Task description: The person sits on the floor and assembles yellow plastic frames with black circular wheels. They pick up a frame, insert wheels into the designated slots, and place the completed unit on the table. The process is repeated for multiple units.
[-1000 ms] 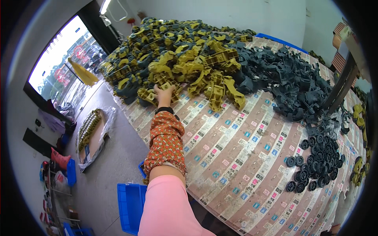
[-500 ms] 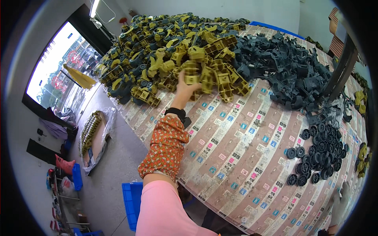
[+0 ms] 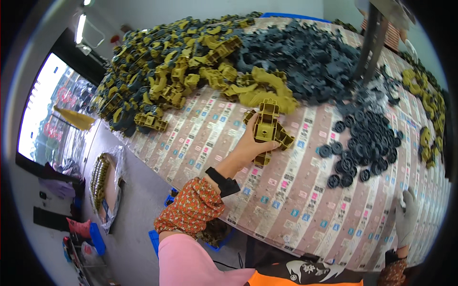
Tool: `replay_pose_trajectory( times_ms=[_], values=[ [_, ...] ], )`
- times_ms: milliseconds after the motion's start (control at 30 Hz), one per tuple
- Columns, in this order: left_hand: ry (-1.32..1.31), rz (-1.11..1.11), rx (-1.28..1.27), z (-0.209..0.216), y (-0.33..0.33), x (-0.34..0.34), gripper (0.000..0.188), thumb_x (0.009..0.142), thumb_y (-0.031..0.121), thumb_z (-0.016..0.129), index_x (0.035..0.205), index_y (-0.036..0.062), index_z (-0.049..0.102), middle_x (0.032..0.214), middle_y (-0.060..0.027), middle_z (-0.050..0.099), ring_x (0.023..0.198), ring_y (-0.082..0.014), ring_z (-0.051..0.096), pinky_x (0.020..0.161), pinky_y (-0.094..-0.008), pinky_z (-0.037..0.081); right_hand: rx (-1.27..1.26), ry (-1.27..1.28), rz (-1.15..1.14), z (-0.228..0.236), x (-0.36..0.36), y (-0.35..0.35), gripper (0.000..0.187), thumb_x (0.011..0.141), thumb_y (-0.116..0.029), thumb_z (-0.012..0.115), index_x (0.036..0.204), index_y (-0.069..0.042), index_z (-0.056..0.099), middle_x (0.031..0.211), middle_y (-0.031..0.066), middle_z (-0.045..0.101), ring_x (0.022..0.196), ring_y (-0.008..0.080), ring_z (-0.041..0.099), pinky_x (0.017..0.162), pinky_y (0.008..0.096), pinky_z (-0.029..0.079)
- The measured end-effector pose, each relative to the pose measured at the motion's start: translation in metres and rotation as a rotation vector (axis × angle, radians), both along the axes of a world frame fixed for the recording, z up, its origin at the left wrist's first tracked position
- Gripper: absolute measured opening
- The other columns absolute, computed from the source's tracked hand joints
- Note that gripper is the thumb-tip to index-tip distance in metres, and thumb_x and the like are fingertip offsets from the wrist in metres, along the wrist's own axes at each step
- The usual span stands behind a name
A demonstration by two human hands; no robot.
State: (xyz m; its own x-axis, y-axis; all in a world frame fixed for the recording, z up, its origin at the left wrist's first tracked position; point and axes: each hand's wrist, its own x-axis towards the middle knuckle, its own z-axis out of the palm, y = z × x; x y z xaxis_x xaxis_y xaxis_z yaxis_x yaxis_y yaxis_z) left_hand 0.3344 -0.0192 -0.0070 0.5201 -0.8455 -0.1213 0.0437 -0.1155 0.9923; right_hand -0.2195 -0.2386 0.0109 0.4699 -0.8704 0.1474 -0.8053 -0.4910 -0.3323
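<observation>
My left hand (image 3: 249, 147) is bare and closed around an olive-yellow plastic toy vehicle body (image 3: 266, 128), thumb across its near side, over the front of the pile. Another yellow piece (image 3: 285, 139) juts out on its right; I cannot tell whether it is in the hand too. Just beyond lie curved yellow parts (image 3: 269, 88), somewhat blurred. My right hand (image 3: 405, 219), in a grey glove, rests at the table's right side with its fingers stretched away from me. A small dark detail shows between its fingers, too small to name.
A big heap of yellow-and-dark toy vehicle parts (image 3: 157, 71) covers the far left. Dark grey plastic parts (image 3: 305, 59) lie beside it, with black wheels (image 3: 365, 143) nearer. A dark upright post (image 3: 369, 43) stands at right. Blue bins (image 3: 219, 240) sit below the table edge.
My left hand has drawn back from the heap toward me, bringing a yellow vehicle body over the table. The view has shifted right, and more of my gloved right hand shows.
</observation>
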Motion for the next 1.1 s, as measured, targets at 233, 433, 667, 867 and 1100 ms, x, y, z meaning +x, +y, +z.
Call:
replay_pose_trajectory(
  times_ms=[233, 433, 667, 867, 1100],
  values=[
    [0.096, 0.129, 0.192, 0.018, 0.029, -0.027, 0.091, 0.089, 0.013, 0.077, 0.162, 0.0073, 0.023, 0.131, -0.015, 0.063, 0.108, -0.0194, 0.067, 0.095, -0.0374, 0.056, 0.03, -0.046, 0.015, 0.03, 0.016, 0.024, 0.037, 0.1, -0.009, 0.066, 0.134, 0.004, 0.062, 0.152, 0.0208, 0.056, 0.131, 0.0318, 0.062, 0.091, 0.0344, 0.056],
    [0.387, 0.131, -0.144, 0.031, 0.041, -0.051, 0.072, 0.094, -0.003, 0.053, 0.16, 0.0103, 0.03, 0.138, -0.0132, 0.059, 0.114, -0.0237, 0.068, 0.093, -0.0405, 0.06, 0.102, -0.229, 0.088, 0.04, 0.028, 0.039, 0.039, 0.094, 0.0, 0.063, 0.132, 0.001, 0.064, 0.148, 0.019, 0.059, 0.128, 0.0346, 0.063, 0.096, 0.0383, 0.055],
    [0.053, -0.024, -0.279, 0.05, 0.049, -0.148, 0.086, 0.088, -0.01, 0.054, 0.165, 0.0102, 0.023, 0.149, -0.0108, 0.052, 0.132, -0.0261, 0.058, 0.11, -0.0389, 0.05, -0.094, -0.164, 0.345, 0.042, 0.037, 0.032, 0.032, 0.092, -0.006, 0.068, 0.124, -0.004, 0.066, 0.133, 0.0194, 0.066, 0.115, 0.0392, 0.067, 0.093, 0.0424, 0.056],
    [-1.01, -0.265, -0.209, 0.022, 0.054, -0.231, 0.06, 0.079, 0.0, 0.073, 0.135, 0.0208, 0.07, 0.118, 0.0022, 0.063, 0.117, -0.0172, 0.054, 0.117, -0.0463, 0.019, 0.076, -0.157, 0.379, 0.018, 0.092, 0.012, 0.023, 0.098, -0.02, 0.06, 0.115, -0.006, 0.068, 0.108, 0.0181, 0.072, 0.102, 0.0394, 0.069, 0.087, 0.047, 0.055],
    [-1.697, -0.568, -0.309, 0.009, 0.054, -0.243, 0.06, 0.096, 0.016, 0.061, 0.147, 0.0441, 0.054, 0.128, 0.0099, 0.06, 0.135, -0.0137, 0.046, 0.119, -0.0539, 0.022, -0.022, 0.044, 0.291, 0.001, 0.154, 0.01, 0.03, 0.1, -0.033, 0.058, 0.102, -0.005, 0.069, 0.099, 0.0211, 0.069, 0.1, 0.0397, 0.069, 0.087, 0.0503, 0.056]
  ],
)
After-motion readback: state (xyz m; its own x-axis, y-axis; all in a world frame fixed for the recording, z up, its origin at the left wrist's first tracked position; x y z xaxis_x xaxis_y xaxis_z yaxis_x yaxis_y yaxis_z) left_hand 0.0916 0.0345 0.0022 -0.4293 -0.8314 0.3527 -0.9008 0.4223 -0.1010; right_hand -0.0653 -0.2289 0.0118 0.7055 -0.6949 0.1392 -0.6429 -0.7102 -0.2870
